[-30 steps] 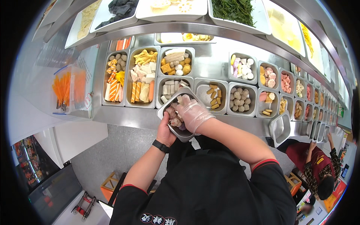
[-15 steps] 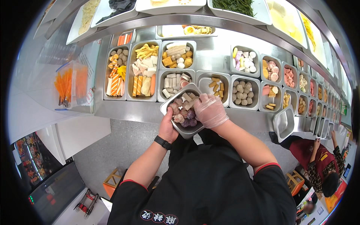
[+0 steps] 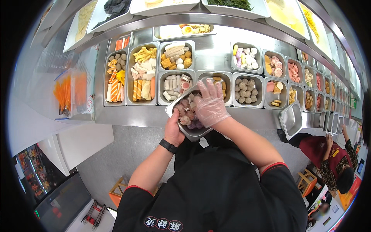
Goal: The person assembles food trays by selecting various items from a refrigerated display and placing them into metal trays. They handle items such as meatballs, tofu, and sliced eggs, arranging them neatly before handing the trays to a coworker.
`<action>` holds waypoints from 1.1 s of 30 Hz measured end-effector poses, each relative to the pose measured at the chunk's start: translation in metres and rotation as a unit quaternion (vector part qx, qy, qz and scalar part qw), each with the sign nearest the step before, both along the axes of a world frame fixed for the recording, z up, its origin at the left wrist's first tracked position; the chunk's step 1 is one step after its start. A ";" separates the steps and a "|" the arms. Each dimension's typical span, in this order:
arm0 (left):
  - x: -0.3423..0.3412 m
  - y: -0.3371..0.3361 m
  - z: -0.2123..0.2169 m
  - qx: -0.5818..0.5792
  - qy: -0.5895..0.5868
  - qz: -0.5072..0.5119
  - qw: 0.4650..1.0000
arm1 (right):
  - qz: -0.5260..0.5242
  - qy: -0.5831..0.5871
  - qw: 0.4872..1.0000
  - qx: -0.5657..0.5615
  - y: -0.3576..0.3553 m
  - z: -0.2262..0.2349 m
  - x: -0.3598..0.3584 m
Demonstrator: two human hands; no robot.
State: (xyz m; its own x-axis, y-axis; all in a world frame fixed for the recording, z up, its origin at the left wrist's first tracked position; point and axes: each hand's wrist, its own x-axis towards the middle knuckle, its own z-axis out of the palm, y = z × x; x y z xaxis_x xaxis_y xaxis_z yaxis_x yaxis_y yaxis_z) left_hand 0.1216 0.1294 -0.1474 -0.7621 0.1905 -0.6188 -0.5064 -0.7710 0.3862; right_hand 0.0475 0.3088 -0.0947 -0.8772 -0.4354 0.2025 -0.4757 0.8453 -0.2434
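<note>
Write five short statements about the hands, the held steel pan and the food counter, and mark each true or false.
1. The right hand wears a clear plastic glove. True.
2. The left hand is gloved too. False: it is bare, with a black wristband at the wrist.
3. The steel pan in the left hand is empty. False: it holds brownish food pieces, with the right hand on top of them.
4. The counter holds rows of steel tubs filled with assorted foods. True.
5. An empty steel pan stands tilted at the counter's right. True.
</note>
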 end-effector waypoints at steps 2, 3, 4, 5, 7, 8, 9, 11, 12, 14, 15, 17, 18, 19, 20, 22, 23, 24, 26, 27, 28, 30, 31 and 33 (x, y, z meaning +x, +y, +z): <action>0.000 0.001 0.001 -0.005 0.005 0.001 1.000 | -0.037 0.023 0.999 -0.023 0.000 -0.005 -0.006; 0.001 0.002 0.002 -0.009 0.009 0.001 1.000 | -0.040 0.028 0.999 -0.021 0.001 -0.007 -0.009; 0.002 0.003 0.003 -0.014 0.012 -0.001 1.000 | -0.044 0.029 0.998 -0.020 0.003 -0.009 -0.011; 0.002 0.004 0.004 -0.010 0.006 0.000 1.000 | -0.049 0.029 0.998 -0.017 0.006 -0.011 -0.014; 0.002 0.007 0.005 0.012 0.002 0.001 1.000 | -0.052 0.012 0.998 -0.040 0.011 -0.013 -0.015; 0.001 0.007 0.005 -0.004 -0.002 0.006 1.000 | -0.049 -0.005 0.997 -0.067 0.013 -0.015 -0.016; 0.000 0.008 0.005 -0.008 0.001 0.014 1.000 | -0.044 -0.023 0.994 -0.095 0.016 -0.016 -0.016; -0.002 0.006 0.006 -0.010 0.003 0.025 1.000 | -0.063 -0.030 0.985 -0.156 0.022 -0.016 -0.016; -0.003 0.004 0.007 -0.007 0.001 0.027 1.000 | -0.074 -0.031 0.981 -0.177 0.028 -0.015 -0.016; -0.005 0.001 0.007 -0.014 -0.002 0.036 0.999 | -0.103 -0.047 0.971 -0.209 0.041 -0.010 -0.012; -0.006 0.000 0.008 -0.016 0.001 0.041 0.999 | -0.091 -0.065 0.973 -0.201 0.045 -0.008 -0.008; -0.009 -0.001 0.009 -0.023 0.006 0.049 0.999 | -0.086 -0.115 0.973 -0.180 0.050 -0.002 0.006; -0.010 -0.001 0.010 -0.023 0.003 0.051 0.998 | -0.063 -0.112 0.981 -0.145 0.047 0.000 0.013; -0.011 0.000 0.012 -0.023 0.001 0.051 0.998 | -0.059 -0.106 0.984 -0.127 0.045 0.000 0.018; -0.012 0.000 0.013 -0.019 0.000 0.051 0.998 | -0.059 -0.106 0.987 -0.101 0.042 -0.001 0.022; -0.013 0.002 0.015 -0.018 0.001 0.042 0.999 | -0.064 -0.096 0.989 -0.096 0.040 -0.004 0.024; -0.014 0.003 0.016 -0.012 0.004 0.038 0.999 | -0.068 -0.080 0.989 -0.106 0.040 -0.005 0.023; -0.015 0.004 0.018 -0.014 0.001 0.036 0.999 | -0.069 -0.059 0.989 -0.118 0.040 -0.007 0.022; -0.016 0.004 0.019 -0.022 -0.006 0.031 0.999 | -0.070 -0.049 0.988 -0.129 0.043 -0.010 0.019; -0.017 0.005 0.020 -0.022 -0.005 0.028 0.999 | -0.071 -0.059 0.988 -0.126 0.044 -0.010 0.018; -0.018 0.005 0.020 -0.029 -0.003 0.022 0.999 | -0.071 -0.068 0.988 -0.122 0.045 -0.011 0.017; -0.018 0.005 0.021 -0.050 -0.002 0.011 0.999 | -0.067 -0.107 0.986 -0.105 0.044 -0.010 0.018; -0.017 0.004 0.021 -0.035 -0.015 0.024 0.999 | -0.065 -0.126 0.985 -0.097 0.044 -0.010 0.019; -0.013 0.003 0.022 -0.021 -0.012 0.019 1.000 | -0.058 -0.121 0.982 -0.136 0.045 -0.010 0.020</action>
State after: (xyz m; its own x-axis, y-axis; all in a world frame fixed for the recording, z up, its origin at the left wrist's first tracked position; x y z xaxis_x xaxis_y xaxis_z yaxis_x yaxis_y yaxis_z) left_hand 0.1088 0.1327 -0.1258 -0.7530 0.1349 -0.6440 -0.4866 -0.7730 0.4070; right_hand 0.0673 0.3536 -0.1052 -0.9542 -0.2891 0.0765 -0.2808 0.7783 -0.5616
